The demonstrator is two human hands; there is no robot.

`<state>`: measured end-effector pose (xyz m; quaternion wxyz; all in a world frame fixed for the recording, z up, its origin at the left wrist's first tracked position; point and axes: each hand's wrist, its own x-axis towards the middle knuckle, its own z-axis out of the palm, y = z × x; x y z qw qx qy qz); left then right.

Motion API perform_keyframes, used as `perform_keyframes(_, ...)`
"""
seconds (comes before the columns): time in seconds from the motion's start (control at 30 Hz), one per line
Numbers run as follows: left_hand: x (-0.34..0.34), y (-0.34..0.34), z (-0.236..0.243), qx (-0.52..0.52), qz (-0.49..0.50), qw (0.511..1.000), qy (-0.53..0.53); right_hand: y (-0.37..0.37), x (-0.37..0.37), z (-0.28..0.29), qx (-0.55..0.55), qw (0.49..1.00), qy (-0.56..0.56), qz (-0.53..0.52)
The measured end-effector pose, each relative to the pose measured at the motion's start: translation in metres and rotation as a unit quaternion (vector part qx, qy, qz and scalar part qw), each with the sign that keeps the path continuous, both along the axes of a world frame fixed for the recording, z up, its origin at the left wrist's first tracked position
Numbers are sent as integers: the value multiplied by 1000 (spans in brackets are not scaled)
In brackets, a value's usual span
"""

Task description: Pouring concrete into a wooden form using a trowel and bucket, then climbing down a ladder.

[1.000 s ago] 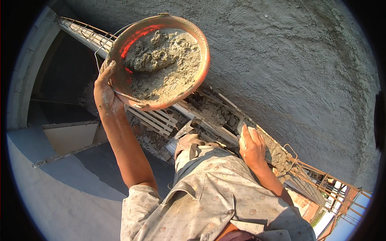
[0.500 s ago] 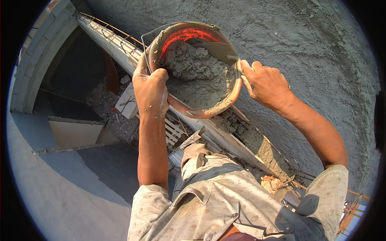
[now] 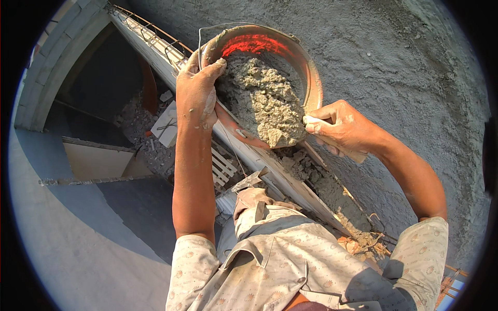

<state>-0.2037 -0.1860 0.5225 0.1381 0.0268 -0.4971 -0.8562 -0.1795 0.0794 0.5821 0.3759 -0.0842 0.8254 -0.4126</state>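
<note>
An orange-red bucket (image 3: 314, 83) with a mortar-smeared rim and a thin wire handle tilts in front of me. My left hand (image 3: 196, 98) is closed on its left rim, thumb over the edge. Wet grey mortar (image 3: 244, 98) lies inside. My right hand (image 3: 348, 127), at the lower right of the rim, is wrapped round the handle of a trowel (image 3: 357, 155). A heap of mortar (image 3: 275, 111) covers the trowel's blade, so the metal is hidden. The heap reaches the near lip of the bucket.
A rough grey plastered wall (image 3: 394, 88) rises on the right. Along its foot runs a narrow ledge (image 3: 301, 194) with boards and fallen mortar. Bare rebar (image 3: 150, 31) sticks out at the upper left. Down to the left lie rubble (image 3: 155, 155) and a white block (image 3: 166, 127).
My right hand has moved down and turned, bringing the trowel under a heap of mortar; its blade, visible before, is now covered. The bucket has shifted slightly right, still in my left hand.
</note>
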Motion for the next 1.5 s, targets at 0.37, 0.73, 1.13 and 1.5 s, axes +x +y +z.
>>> perform_keyframes(0.37,-23,-47,-37,79,-50,993,-65,19,1,56,-24,994,97,-52)
perform_keyframes(0.73,-14,-67,-54,76,-45,991,-99,86,121,56,49,957,26,-285)
perform_keyframes(1.13,-8,-65,-48,44,-44,992,-106,41,144,-94,207,908,312,-189)
perform_keyframes(1.5,61,-24,-37,133,-77,945,-288,75,174,-96,234,895,368,-93)
